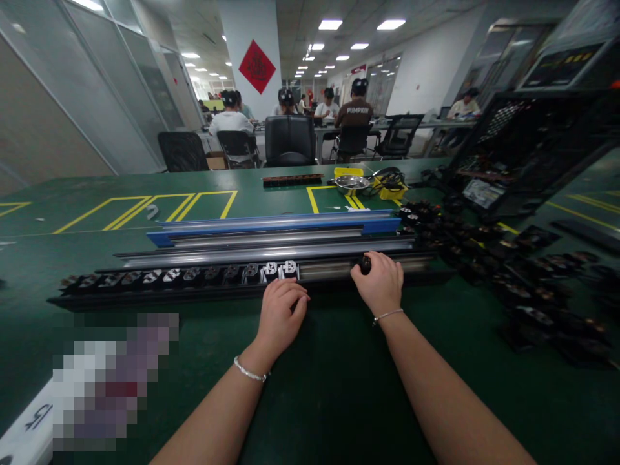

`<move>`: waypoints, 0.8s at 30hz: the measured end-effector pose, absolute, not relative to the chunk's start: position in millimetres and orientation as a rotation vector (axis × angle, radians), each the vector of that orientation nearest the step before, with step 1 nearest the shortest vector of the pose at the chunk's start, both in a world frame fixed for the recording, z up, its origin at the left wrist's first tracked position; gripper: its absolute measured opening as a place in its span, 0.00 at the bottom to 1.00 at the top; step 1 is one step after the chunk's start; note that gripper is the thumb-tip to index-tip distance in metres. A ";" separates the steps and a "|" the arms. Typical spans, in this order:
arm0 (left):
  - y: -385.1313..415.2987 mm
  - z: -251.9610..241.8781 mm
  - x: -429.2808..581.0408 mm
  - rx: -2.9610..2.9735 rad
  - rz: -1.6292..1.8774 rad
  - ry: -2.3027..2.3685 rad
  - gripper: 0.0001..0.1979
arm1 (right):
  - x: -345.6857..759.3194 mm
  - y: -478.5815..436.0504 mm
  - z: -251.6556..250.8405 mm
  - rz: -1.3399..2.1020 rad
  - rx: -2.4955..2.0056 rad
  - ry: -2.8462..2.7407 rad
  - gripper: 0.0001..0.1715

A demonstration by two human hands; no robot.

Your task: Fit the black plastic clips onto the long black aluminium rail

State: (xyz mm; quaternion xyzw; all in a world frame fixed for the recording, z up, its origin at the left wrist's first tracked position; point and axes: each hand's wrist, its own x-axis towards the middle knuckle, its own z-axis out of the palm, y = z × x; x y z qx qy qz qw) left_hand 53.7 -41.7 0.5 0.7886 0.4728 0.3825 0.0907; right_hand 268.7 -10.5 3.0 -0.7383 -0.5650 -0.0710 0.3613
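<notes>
A long black channel (179, 296) lies across the table, holding a row of black socket modules (212, 274) with shiny metal contacts along its left stretch. My left hand (281, 313) rests at the channel's front edge, just below the last modules on the right of the row. Its fingers are loosely bent, a gap shows between thumb and forefinger, and nothing is seen in it. Over the bare stretch of channel, my right hand (382, 282) pinches a small black socket module (365, 265) between thumb and fingers. The hand covers part of that piece.
Behind lie metal strips and a blue rail (382, 226). Many loose black modules (526, 271) are heaped at right, by a tilted black crate (523, 155). A metal bowl (352, 184) and another strip (293, 181) stand farther back. People sit beyond the table.
</notes>
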 end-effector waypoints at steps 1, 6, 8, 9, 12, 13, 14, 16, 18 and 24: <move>-41.8 0.5 53.7 2.344 1.137 1.408 0.09 | 269.7 -10.5 3.2 -0.186 -1.904 -1.450 0.21; -42.0 0.7 53.9 2.352 1.139 1.410 0.09 | 272.8 -10.9 4.2 -0.182 -1.915 -1.447 0.21; -42.0 0.9 53.9 2.350 1.143 1.410 0.09 | 273.0 -10.9 4.5 -0.182 -1.915 -1.448 0.20; -42.0 0.9 54.0 2.348 1.144 1.409 0.09 | 273.0 -10.9 4.6 -0.183 -1.914 -1.448 0.20; -42.0 0.7 53.9 2.349 1.141 1.404 0.09 | 273.5 -10.5 4.6 -0.179 -1.917 -1.442 0.20; -42.0 0.6 53.8 2.350 1.139 1.405 0.09 | 273.9 -10.4 4.5 -0.176 -1.919 -1.441 0.20; -41.9 0.5 53.7 2.352 1.139 1.405 0.09 | 274.3 -10.2 4.3 -0.175 -1.919 -1.442 0.20; -41.5 0.4 53.5 2.359 1.140 1.402 0.09 | 275.1 -9.8 3.6 -0.181 -1.914 -1.448 0.20; -41.0 0.3 53.4 2.364 1.144 1.396 0.09 | 275.6 -9.4 2.7 -0.197 -1.912 -1.449 0.20; -40.8 0.9 53.4 2.362 1.162 1.384 0.08 | 275.5 -8.8 1.1 -0.221 -1.912 -1.426 0.20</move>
